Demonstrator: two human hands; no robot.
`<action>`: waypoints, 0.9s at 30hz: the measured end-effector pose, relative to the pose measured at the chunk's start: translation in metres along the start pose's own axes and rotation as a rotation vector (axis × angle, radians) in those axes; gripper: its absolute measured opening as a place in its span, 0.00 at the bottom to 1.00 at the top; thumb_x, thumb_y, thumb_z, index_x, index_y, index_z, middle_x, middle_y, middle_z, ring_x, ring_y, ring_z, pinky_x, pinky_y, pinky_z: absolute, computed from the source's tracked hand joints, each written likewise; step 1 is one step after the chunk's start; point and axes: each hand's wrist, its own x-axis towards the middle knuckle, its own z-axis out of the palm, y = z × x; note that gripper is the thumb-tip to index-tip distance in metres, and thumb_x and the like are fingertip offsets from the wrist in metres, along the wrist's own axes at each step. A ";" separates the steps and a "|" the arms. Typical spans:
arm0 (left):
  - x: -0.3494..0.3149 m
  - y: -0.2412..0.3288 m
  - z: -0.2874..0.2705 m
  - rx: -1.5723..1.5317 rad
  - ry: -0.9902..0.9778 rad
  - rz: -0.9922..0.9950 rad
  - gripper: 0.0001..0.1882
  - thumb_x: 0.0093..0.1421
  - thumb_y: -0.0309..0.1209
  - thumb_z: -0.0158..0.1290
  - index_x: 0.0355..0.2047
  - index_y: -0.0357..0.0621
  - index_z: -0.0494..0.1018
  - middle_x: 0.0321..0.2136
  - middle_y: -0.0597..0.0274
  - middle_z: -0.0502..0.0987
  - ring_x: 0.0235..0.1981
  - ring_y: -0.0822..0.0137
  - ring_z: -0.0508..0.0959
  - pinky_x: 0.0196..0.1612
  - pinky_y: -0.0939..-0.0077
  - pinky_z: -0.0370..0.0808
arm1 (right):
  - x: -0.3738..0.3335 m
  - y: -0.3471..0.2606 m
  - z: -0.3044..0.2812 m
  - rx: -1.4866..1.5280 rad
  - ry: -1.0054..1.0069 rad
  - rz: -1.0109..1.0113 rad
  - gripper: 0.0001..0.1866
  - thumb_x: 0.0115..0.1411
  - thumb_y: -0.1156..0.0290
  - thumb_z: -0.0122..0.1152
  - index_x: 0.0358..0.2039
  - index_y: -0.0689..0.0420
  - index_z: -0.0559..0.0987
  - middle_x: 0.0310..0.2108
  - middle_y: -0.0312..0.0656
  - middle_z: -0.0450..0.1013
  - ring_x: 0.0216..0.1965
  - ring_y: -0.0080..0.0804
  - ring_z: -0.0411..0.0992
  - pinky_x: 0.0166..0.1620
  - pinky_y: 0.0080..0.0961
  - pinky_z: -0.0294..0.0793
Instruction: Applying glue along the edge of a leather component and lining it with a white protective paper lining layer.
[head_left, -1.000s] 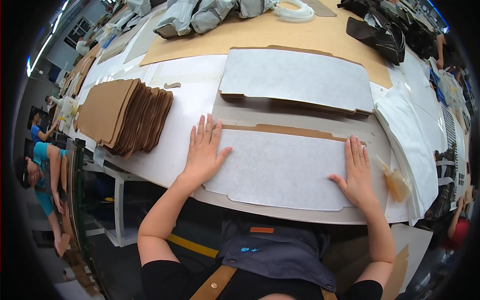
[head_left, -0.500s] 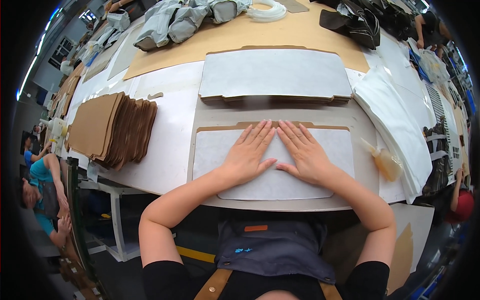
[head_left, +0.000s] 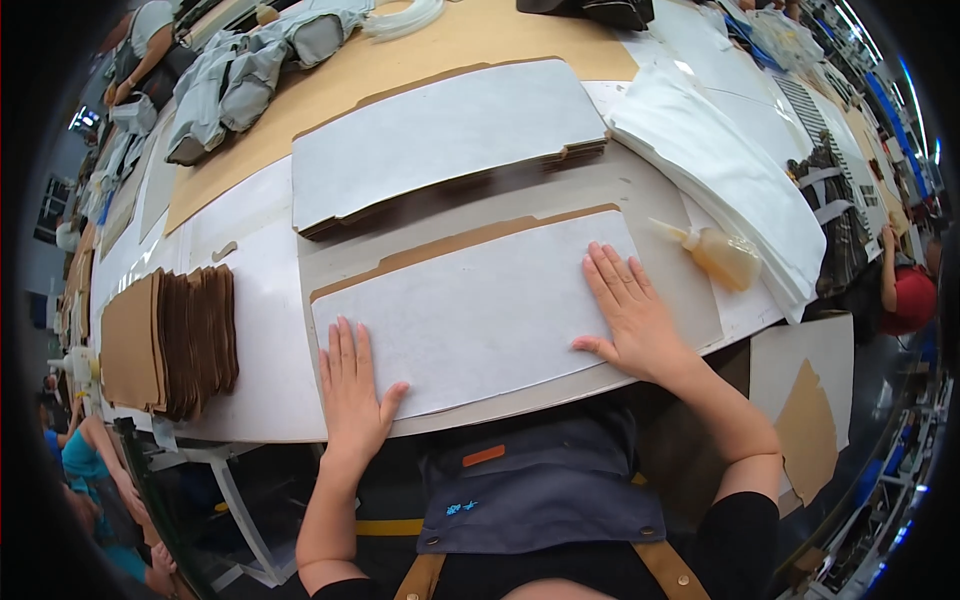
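A white sheet (head_left: 470,310) lies flat on brown cardboard, whose tabbed far edge (head_left: 450,247) shows beyond it. My left hand (head_left: 354,395) rests palm down on the sheet's left end, fingers stretched out and thumb apart. Near the right end my right hand (head_left: 628,315) presses flat, its fingers also extended. Neither hand holds anything. Just beyond lies a stack of similar white-topped cardboard pieces (head_left: 450,135). To the right of the sheet, a translucent squeeze bottle (head_left: 728,260) with amber contents lies on its side.
A pile of brown cardboard pieces (head_left: 165,345) stands at the left. Folded white fabric (head_left: 720,180) stretches along the right. Grey bags (head_left: 245,80) and a coil of clear tubing (head_left: 405,18) lie at the back. Other people are at the left, upper left and right edges.
My hands have slid apart from the sheet's middle, the left toward its left end, the right toward its right end. The whole view has tilted.
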 end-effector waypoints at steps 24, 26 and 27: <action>-0.032 0.031 -0.007 -0.030 -0.151 0.103 0.49 0.62 0.61 0.50 0.75 0.46 0.50 0.75 0.47 0.46 0.76 0.47 0.44 0.74 0.45 0.43 | -0.044 -0.024 -0.011 0.113 -0.069 -0.098 0.50 0.59 0.42 0.62 0.71 0.65 0.58 0.74 0.50 0.52 0.75 0.46 0.49 0.74 0.46 0.46; -0.029 0.002 -0.008 0.012 -0.056 -0.015 0.46 0.67 0.60 0.44 0.74 0.42 0.50 0.75 0.45 0.46 0.76 0.44 0.45 0.74 0.45 0.42 | -0.039 -0.010 -0.011 0.113 -0.017 -0.093 0.48 0.60 0.46 0.63 0.70 0.65 0.58 0.74 0.51 0.52 0.75 0.47 0.49 0.74 0.46 0.46; -0.022 -0.012 -0.007 0.072 -0.003 -0.061 0.42 0.70 0.56 0.44 0.73 0.40 0.53 0.74 0.43 0.47 0.75 0.44 0.45 0.74 0.45 0.43 | -0.033 -0.004 -0.012 0.115 0.030 -0.078 0.46 0.61 0.50 0.64 0.70 0.66 0.59 0.74 0.51 0.52 0.75 0.49 0.49 0.74 0.47 0.46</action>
